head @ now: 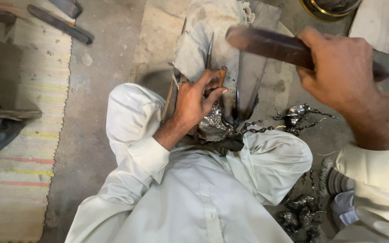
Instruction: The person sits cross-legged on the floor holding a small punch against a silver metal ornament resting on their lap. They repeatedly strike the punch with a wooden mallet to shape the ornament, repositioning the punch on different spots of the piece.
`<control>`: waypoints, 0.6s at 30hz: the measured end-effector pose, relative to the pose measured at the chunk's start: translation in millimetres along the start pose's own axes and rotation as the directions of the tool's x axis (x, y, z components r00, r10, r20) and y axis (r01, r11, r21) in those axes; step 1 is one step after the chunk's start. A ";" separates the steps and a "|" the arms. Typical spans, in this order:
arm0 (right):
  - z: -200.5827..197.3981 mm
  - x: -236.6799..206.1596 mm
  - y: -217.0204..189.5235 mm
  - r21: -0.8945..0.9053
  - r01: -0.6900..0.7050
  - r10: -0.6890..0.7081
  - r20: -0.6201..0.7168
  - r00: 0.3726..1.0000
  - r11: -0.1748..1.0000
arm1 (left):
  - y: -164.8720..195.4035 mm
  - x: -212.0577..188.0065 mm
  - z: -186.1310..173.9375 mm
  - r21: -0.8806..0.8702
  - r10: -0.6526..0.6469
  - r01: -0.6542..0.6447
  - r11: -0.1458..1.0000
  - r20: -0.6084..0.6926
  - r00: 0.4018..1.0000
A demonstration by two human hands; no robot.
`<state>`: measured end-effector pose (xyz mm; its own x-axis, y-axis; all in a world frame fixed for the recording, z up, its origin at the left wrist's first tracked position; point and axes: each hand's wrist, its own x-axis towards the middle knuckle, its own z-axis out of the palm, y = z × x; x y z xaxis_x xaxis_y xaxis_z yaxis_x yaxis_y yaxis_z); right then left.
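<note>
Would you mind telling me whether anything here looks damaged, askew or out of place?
Nothing looks broken. The grey cloth over the work block is frayed at its top edge, and dark metal pieces lie loose on the floor beside the knee. The left hand grips a thin punch; the right hand holds a blurred mallet.

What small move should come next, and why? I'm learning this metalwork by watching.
Probably bring the raised right hand down so its dark wooden mallet strikes the thin metal punch. The left hand already holds that punch against the embossed silver piece, and the mallet is lifted and blurred.
</note>
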<state>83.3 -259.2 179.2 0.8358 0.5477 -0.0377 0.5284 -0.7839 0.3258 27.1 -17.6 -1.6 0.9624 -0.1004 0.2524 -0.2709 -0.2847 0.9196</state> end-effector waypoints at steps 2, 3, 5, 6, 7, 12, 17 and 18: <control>0.5 -0.2 -0.5 -0.048 0.016 -0.012 0.083 0.996 0.999 | -0.5 -1.1 -0.5 0.021 -0.003 0.004 1.000 -0.010 1.000; 0.5 -0.3 -0.6 -0.017 0.020 -0.020 0.008 1.000 1.000 | -1.1 0.1 -0.6 0.030 0.006 -0.006 1.000 -0.008 1.000; 0.1 -1.9 -0.4 0.038 0.038 -0.033 -0.127 0.991 0.999 | -1.0 -0.3 -0.2 -0.015 -0.014 0.014 1.000 0.003 1.000; 0.6 -3.0 -0.5 0.104 0.009 0.003 -0.114 0.993 0.995 | -0.9 -0.4 -0.3 -0.036 -0.031 0.031 0.999 0.003 1.000; 1.0 -3.8 0.6 0.172 -0.018 0.035 -0.097 0.995 0.985 | -0.6 -0.5 0.0 -0.041 -0.023 0.023 0.999 -0.002 1.000; 16.3 -10.9 0.9 0.075 0.002 -0.007 0.073 0.997 0.997 | 1.7 -0.9 -5.5 -0.094 -0.002 -0.004 0.996 -0.061 0.998; 34.8 -21.1 8.8 0.328 -0.129 0.081 0.157 0.984 0.936 | 5.1 -6.6 -20.6 -0.160 -0.176 0.172 0.972 -0.008 0.984; 38.7 -22.6 8.3 0.356 -0.149 0.093 0.170 0.981 0.923 | 6.3 -8.4 -21.4 -0.128 -0.166 0.166 0.978 0.015 0.986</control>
<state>74.6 -289.3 146.2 0.8944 0.4148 -0.1674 0.4160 -0.9089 -0.0297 17.7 1.9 8.5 0.9935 -0.0664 0.0920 -0.1023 -0.1731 0.9796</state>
